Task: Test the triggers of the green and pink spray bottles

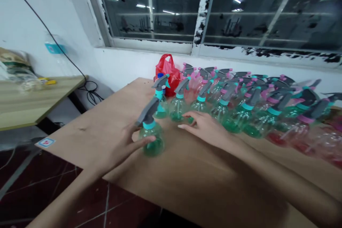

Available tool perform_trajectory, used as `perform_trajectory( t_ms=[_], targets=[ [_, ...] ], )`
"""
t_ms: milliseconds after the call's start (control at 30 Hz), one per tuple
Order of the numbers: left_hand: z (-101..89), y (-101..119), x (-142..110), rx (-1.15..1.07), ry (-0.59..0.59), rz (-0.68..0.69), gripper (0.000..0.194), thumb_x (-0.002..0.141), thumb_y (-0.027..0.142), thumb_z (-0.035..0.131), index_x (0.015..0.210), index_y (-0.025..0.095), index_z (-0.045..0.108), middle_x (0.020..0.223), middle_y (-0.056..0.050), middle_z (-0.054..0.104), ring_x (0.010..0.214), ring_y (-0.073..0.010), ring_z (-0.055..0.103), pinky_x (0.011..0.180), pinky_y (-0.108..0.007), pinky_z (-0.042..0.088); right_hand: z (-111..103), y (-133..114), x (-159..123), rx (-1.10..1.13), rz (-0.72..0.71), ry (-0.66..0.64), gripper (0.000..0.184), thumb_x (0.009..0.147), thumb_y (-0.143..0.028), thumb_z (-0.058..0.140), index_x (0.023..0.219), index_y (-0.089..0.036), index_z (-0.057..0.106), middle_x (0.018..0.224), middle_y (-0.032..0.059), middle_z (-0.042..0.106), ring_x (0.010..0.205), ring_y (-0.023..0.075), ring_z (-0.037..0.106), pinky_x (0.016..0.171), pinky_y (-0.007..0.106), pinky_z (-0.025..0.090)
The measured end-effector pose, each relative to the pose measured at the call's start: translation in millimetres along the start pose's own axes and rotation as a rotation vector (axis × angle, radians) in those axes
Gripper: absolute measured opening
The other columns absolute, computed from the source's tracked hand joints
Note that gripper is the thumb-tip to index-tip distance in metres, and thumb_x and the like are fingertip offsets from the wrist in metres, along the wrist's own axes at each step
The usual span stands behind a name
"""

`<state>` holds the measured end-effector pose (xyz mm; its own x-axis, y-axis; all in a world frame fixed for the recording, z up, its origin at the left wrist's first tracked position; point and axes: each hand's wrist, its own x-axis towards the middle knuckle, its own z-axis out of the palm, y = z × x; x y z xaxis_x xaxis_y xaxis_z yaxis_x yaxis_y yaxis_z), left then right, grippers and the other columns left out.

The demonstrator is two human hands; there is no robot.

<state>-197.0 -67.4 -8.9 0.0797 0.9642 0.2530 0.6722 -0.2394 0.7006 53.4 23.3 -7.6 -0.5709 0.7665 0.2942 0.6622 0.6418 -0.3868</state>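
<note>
My left hand (130, 144) is wrapped round a clear green spray bottle (153, 140) with a teal collar and grey trigger head, near the table's left part. My right hand (201, 124) is open, thumb and fingers apart, close to the foot of another green spray bottle (177, 108) in the front row. Whether the fingertips touch that bottle I cannot tell. A further spray bottle (161, 108) with a teal trigger stands just behind the held one. Several more green spray bottles (237, 115) line up to the right.
Pink-collared spray bottles (287, 131) stand among the green ones along the wall. A red plastic bag (171, 73) sits at the back beneath the window (152, 14). The brown table (107, 114) has a sticker (46, 142) at its left corner. Another table (48, 99) and black cables (92, 92) are at left.
</note>
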Motion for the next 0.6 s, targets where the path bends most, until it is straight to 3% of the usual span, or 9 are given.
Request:
perform_trajectory(
  t_ms=[100, 267, 433, 600],
  targets=[
    [-22.1, -29.8, 7.4, -0.094, 0.111, -0.062, 0.036, 0.077, 0.042, 0.063, 0.106, 0.022, 0.057, 0.111, -0.007, 0.063, 0.103, -0.0277, 0.059, 0.09, -0.044, 0.047, 15.5, -17.7, 29.3, 0.023, -0.016, 0.092, 0.039, 0.083, -0.044, 0.054, 0.113, -0.019, 0.058, 0.109, 0.0092, 0.066, 0.085, 0.0232, 0.065, 0.08, 0.039, 0.049],
    [-44.4, -68.5, 39.1, -0.114, 0.196, -0.005, 0.038, 0.077, 0.042, 0.061, 0.107, 0.019, 0.055, 0.107, -0.008, 0.063, 0.105, -0.0273, 0.058, 0.088, -0.043, 0.048, 37.3, -32.8, 69.0, 0.049, -0.001, 0.217, 0.051, 0.081, -0.043, 0.055, 0.123, -0.013, 0.053, 0.115, 0.0144, 0.063, 0.093, 0.0277, 0.063, 0.083, 0.043, 0.048],
    [-47.7, -94.4, 78.4, -0.086, 0.201, 0.056, 0.038, 0.077, 0.041, 0.062, 0.11, 0.023, 0.054, 0.113, -0.005, 0.061, 0.109, -0.0278, 0.056, 0.088, -0.044, 0.046, 50.7, -37.3, 92.0, 0.065, 0.053, 0.26, 0.058, 0.081, -0.043, 0.054, 0.128, -0.01, 0.047, 0.119, 0.0188, 0.059, 0.11, 0.0341, 0.054, 0.09, 0.049, 0.043],
    [-45.4, -105.7, 107.3, -0.074, 0.167, 0.117, 0.04, 0.08, 0.041, 0.059, 0.115, 0.023, 0.052, 0.118, -0.006, 0.061, 0.11, -0.0262, 0.055, 0.086, -0.04, 0.047, 57.0, -38.6, 105.0, 0.061, 0.081, 0.206, 0.06, 0.081, -0.045, 0.053, 0.132, -0.015, 0.044, 0.117, 0.0188, 0.058, 0.107, 0.0365, 0.053, 0.083, 0.052, 0.045]
  ],
)
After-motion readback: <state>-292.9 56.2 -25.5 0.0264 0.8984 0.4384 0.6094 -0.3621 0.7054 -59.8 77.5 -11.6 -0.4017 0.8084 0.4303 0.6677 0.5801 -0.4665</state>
